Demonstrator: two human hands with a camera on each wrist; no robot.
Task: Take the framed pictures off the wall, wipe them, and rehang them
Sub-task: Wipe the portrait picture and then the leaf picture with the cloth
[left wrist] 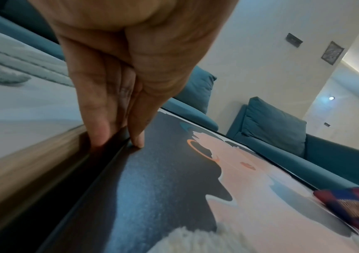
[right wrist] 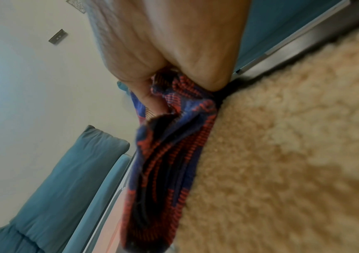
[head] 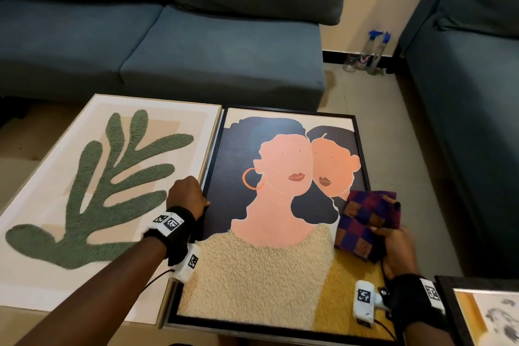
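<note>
A black-framed picture of two faces [head: 283, 177] lies flat on a low table. My left hand [head: 187, 196] pinches its left frame edge [left wrist: 109, 160], with the fingers [left wrist: 99, 135] down in the gap beside the frame and the thumb on the picture surface. My right hand [head: 396, 244] grips a folded blue, red and orange checked cloth [head: 366, 220], which rests on the picture's lower right part. In the right wrist view the cloth [right wrist: 170, 145] hangs from that hand [right wrist: 185, 82] against the woolly beige area [right wrist: 282, 154]. A green leaf picture [head: 112, 182] in a light wood frame lies alongside on the left.
A third framed picture [head: 483, 314] shows at the bottom right corner. Blue sofas [head: 196, 45] stand behind and to the right of the table. Two spray bottles [head: 373, 53] stand on the floor by the wall between the sofas.
</note>
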